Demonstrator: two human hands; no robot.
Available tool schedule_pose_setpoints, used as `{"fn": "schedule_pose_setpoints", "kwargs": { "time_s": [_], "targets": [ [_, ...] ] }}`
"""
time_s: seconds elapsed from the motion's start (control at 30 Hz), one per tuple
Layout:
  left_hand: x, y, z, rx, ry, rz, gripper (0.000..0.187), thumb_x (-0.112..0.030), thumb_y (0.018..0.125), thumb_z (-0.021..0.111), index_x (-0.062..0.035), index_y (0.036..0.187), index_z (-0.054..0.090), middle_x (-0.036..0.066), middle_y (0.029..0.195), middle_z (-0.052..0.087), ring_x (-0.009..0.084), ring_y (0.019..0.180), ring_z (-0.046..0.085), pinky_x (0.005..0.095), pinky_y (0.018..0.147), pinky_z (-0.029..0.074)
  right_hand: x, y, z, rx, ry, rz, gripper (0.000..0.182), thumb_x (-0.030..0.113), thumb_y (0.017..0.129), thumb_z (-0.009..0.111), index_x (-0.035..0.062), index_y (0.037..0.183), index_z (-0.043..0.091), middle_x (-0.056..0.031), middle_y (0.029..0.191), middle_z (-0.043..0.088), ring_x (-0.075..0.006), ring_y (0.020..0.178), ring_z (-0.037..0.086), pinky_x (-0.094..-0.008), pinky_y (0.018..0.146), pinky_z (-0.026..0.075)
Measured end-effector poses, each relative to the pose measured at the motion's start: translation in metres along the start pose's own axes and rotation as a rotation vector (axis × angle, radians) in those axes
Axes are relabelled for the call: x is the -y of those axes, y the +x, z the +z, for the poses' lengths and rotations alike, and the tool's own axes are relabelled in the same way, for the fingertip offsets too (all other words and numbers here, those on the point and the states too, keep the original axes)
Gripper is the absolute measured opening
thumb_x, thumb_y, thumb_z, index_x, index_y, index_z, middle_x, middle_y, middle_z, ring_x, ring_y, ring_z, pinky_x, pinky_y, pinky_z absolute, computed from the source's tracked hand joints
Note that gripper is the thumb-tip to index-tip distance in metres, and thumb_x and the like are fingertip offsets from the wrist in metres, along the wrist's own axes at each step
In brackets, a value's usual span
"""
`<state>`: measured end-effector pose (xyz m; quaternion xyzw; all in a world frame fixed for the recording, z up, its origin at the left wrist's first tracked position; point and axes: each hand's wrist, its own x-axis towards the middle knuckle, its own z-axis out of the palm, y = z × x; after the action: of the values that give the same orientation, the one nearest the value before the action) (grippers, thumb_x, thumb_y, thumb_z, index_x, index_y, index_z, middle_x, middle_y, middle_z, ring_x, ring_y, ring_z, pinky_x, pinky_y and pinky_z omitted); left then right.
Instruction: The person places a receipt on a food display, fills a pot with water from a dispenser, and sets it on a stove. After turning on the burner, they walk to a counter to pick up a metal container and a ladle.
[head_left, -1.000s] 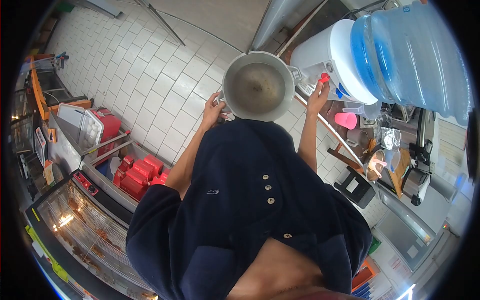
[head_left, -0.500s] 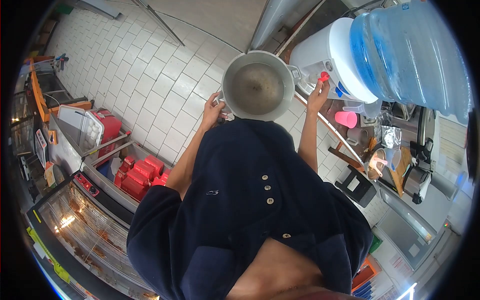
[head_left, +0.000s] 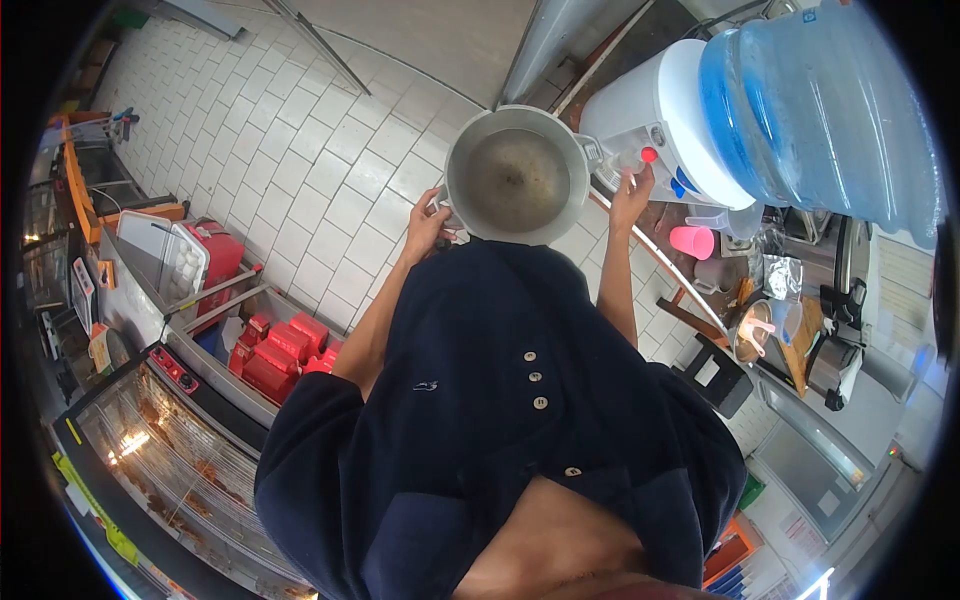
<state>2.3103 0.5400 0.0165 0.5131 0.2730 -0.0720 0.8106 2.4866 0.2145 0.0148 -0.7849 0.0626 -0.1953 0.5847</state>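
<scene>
A large grey metal pot (head_left: pixel 575 215) holds cloudy water with dark specks at its centre. My left hand (head_left: pixel 428 225) is closed around its left side handle, keeping the pot in front of my waist. The pot's right handle (head_left: pixel 593 150) sits beside a white water dispenser (head_left: pixel 625 105). On the dispenser's front are a red tap (head_left: pixel 649 155) and a blue tap (head_left: pixel 684 181). My right hand (head_left: pixel 630 197) is raised to the red tap, with thumb and fingers pinched right at its lower edge.
A big blue water bottle (head_left: pixel 820 110) rests upside down on the dispenser. Right of me, the counter carries a pink cup (head_left: pixel 691 240), a clear jug (head_left: pixel 735 218) and foil (head_left: pixel 782 275). At left stand red boxes (head_left: pixel 285 350) and a glass food warmer (head_left: pixel 170 450). White tiles (head_left: pixel 330 190) cover the floor.
My right hand has slid slightly down and left at the red tap, and the tap's red part looks rounder. The pot has shifted a little downward in view, still held by my left hand.
</scene>
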Motion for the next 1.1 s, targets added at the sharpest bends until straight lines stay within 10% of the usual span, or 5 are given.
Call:
{"fn": "schedule_pose_setpoints", "kwargs": {
  "time_s": [0.37, 1.1],
  "targets": [
    [0.002, 0.001, -0.001, 0.002, 0.011, 0.012, 0.043, -0.005, 0.086, 0.052, -0.0026, 0.128, 0.041, 0.016, 0.095, 0.061, 0.0231, 0.068, 0.066, 0.0229, 0.044, 0.052, -0.008, 0.01, -0.005, 0.167, 0.133, 0.002, 0.053, 0.015, 0.076, 0.074, -0.0025, 0.12, 0.048, -0.0119, 0.116, 0.055, -0.022, 0.109, 0.053, -0.0373, 0.095, 0.041],
    [0.003, 0.006, -0.005, 0.029, -0.014, -0.004, 0.047, -0.001, 0.086, 0.05, -0.0004, 0.131, 0.036, 0.018, 0.096, 0.062, 0.0239, 0.067, 0.066, 0.0241, 0.044, 0.054, 0.104, -0.016, 0.011, 0.848, -1.114, -0.285, 0.05, 0.017, 0.065, 0.075, 0.0225, 0.114, 0.063, -0.0075, 0.108, 0.055, -0.0255, 0.105, 0.052, -0.0473, 0.096, 0.033]
  ]
}}
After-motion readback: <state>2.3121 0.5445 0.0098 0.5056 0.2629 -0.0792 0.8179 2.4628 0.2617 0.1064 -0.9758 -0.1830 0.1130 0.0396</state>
